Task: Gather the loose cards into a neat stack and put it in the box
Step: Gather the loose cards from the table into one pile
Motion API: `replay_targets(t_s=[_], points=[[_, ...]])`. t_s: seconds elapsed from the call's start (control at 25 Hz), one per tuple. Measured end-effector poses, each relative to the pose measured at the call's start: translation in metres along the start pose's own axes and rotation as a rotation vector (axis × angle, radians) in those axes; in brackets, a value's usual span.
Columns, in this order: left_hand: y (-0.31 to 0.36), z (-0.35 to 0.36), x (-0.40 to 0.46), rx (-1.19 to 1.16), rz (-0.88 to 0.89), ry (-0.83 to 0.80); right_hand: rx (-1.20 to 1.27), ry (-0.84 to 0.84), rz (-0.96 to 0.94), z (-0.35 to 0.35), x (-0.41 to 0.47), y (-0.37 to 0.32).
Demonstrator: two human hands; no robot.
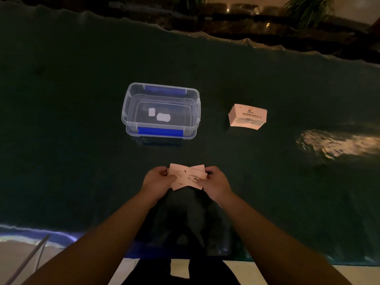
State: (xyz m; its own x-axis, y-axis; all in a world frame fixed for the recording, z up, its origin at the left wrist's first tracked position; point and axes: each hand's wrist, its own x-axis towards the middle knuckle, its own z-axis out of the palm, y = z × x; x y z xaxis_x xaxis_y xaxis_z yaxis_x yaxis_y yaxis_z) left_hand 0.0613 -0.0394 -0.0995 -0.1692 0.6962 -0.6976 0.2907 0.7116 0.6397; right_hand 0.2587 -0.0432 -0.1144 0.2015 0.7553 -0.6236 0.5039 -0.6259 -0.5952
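Several pale pink cards (188,176) lie fanned and crooked between my hands, low over the dark green table near its front edge. My left hand (157,179) grips their left side and my right hand (214,185) grips their right side. A clear plastic box (131,112) with blue clips stands open farther back, left of centre; two small white labels show through its bottom. To the right of the box sits a thick, squared pile of the same pink cards (247,117).
The dark green cloth (72,151) covers the whole table. A bright reflection (337,144) lies at the right side. Plants and a dark ledge stand beyond the far edge. The front table edge runs just below my forearms.
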Motion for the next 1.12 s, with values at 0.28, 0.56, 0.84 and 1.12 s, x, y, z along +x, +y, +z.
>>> replay_targets(t_s=[0.28, 0.56, 0.84, 1.12], points=[[0.016, 0.007, -0.006, 0.007, 0.013, -0.034, 0.023, 0.017, 0.009, -0.012, 0.002, 0.008], [0.037, 0.026, -0.005, 0.054, 0.06, -0.078, 0.077, 0.077, 0.025, -0.038, 0.003, 0.014], [0.068, 0.054, -0.004, 0.046, 0.092, -0.132, 0.131, 0.143, -0.003, -0.076, 0.009, 0.021], [0.11, 0.084, 0.0, 0.029, 0.136, -0.168, 0.171, 0.164, 0.004, -0.123, 0.023, 0.014]])
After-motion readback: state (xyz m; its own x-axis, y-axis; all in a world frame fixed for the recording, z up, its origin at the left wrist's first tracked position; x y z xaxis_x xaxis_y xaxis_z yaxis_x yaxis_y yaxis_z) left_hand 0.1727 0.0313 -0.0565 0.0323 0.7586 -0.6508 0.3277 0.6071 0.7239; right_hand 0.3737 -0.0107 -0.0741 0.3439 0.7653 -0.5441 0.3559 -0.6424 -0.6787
